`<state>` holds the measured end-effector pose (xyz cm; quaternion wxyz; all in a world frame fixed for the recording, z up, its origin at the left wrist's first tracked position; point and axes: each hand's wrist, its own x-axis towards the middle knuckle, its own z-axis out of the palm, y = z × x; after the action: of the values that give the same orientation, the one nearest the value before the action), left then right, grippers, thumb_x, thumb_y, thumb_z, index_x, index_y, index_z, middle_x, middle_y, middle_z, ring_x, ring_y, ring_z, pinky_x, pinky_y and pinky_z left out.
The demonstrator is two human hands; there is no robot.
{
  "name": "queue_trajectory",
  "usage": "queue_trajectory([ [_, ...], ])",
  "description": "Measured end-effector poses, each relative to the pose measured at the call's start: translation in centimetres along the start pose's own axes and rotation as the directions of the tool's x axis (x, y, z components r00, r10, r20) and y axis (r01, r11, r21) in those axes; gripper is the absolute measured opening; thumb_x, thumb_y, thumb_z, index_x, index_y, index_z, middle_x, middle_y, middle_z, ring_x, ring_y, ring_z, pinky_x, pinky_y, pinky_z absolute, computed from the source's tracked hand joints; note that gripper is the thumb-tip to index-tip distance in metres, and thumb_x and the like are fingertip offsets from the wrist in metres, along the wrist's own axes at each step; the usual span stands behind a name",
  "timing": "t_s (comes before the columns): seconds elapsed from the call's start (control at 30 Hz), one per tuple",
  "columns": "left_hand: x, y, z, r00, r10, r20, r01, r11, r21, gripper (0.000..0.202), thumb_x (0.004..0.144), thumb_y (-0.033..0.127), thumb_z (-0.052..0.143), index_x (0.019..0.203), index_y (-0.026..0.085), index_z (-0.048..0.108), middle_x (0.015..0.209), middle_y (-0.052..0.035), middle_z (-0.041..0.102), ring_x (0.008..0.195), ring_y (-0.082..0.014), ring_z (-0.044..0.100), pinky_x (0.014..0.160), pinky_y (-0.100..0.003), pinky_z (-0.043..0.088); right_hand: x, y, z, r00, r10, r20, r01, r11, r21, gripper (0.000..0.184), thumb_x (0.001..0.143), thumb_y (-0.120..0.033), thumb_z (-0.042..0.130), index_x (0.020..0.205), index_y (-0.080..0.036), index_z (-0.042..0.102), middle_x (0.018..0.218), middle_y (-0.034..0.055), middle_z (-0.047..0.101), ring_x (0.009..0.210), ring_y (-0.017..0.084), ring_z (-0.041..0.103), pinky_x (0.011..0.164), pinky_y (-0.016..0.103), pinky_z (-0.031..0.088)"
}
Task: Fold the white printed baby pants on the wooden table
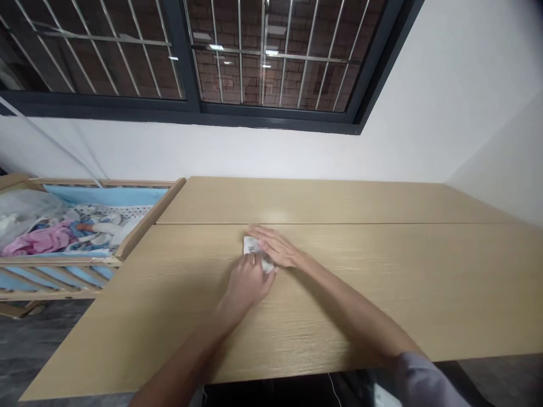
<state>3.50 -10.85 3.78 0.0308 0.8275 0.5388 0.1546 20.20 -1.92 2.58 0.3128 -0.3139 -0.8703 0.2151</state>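
Observation:
A small white piece with dark print, perhaps a packet or folded paper, lies on the light wood table. My left hand comes from the near side with its fingers curled onto the piece, covering its lower part. From the right, my right hand reaches across with its fingers stretched out along the far side of the piece. Its thumb rests over the white surface. Much of the piece is hidden under both hands, so I cannot make out its exact kind.
A wooden crib with blue lining, holding a pink cloth and other fabrics, stands left of the table. Behind is a white wall below a dark-framed window with metal bars. A seam runs across the tabletop.

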Motion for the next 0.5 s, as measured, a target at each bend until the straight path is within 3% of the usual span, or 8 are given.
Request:
queue_trajectory([
  [0.1, -1.4, 1.9, 1.8, 0.995, 0.061, 0.084, -0.063, 0.998, 0.030, 0.048, 0.095, 0.046, 0.053, 0.120, 0.008, 0.071, 0.124, -0.0269, 0.068, 0.125, -0.0436, 0.057, 0.100, -0.055, 0.049, -0.7, -1.4, 0.3, 0.961, -0.112, 0.252, 0.098, 0.993, 0.070, 0.051, 0.107, -0.052, 0.031, 0.153, -0.034, 0.043, 0.160, -0.0025, 0.040, 0.152, 0.021, 0.028, 0.127, 0.046, 0.018],
  [0.17, -1.8, 2.5, 2.7, 0.986, 0.073, 0.150, -0.079, 0.996, 0.035, 0.039, 0.095, 0.041, 0.055, 0.115, 0.014, 0.075, 0.115, -0.0233, 0.073, 0.118, -0.0427, 0.063, 0.100, -0.057, 0.049, -1.2, -1.2, 0.9, 0.934, -0.142, 0.329, 0.108, 0.987, 0.120, 0.048, 0.106, -0.048, 0.039, 0.151, -0.034, 0.046, 0.157, -0.0035, 0.045, 0.151, 0.020, 0.031, 0.126, 0.043, 0.021],
  [0.23, -1.8, 2.5, 3.2, 0.985, 0.071, 0.158, -0.079, 0.996, 0.046, 0.037, 0.095, 0.041, 0.055, 0.116, 0.017, 0.076, 0.113, -0.0217, 0.074, 0.115, -0.0418, 0.064, 0.099, -0.059, 0.049, -1.4, -0.2, 1.5, 0.932, -0.148, 0.331, 0.106, 0.984, 0.143, 0.045, 0.104, -0.043, 0.048, 0.148, -0.034, 0.051, 0.154, -0.0035, 0.049, 0.148, 0.019, 0.037, 0.126, 0.042, 0.024],
  [0.37, -1.5, 2.0, 3.6, 0.993, 0.025, 0.115, -0.033, 0.997, 0.065, 0.047, 0.094, 0.046, 0.056, 0.115, 0.009, 0.076, 0.128, -0.0294, 0.065, 0.128, -0.0473, 0.055, 0.098, -0.058, 0.050, -0.5, 2.5, 1.2, 0.953, -0.132, 0.274, 0.114, 0.990, 0.081, 0.046, 0.102, -0.035, 0.054, 0.147, -0.036, 0.051, 0.154, -0.0049, 0.047, 0.147, 0.018, 0.039, 0.127, 0.042, 0.022],
  [0.5, -1.5, 2.1, 3.7, 0.993, 0.027, 0.118, -0.031, 0.999, 0.038, 0.042, 0.095, 0.042, 0.054, 0.110, 0.011, 0.077, 0.128, -0.0274, 0.066, 0.130, -0.0456, 0.054, 0.099, -0.058, 0.049, 1.1, 4.5, 0.6, 0.969, -0.122, 0.213, 0.115, 0.992, 0.047, 0.046, 0.099, -0.036, 0.059, 0.144, -0.035, 0.055, 0.153, -0.0058, 0.049, 0.145, 0.016, 0.042, 0.126, 0.038, 0.026],
])
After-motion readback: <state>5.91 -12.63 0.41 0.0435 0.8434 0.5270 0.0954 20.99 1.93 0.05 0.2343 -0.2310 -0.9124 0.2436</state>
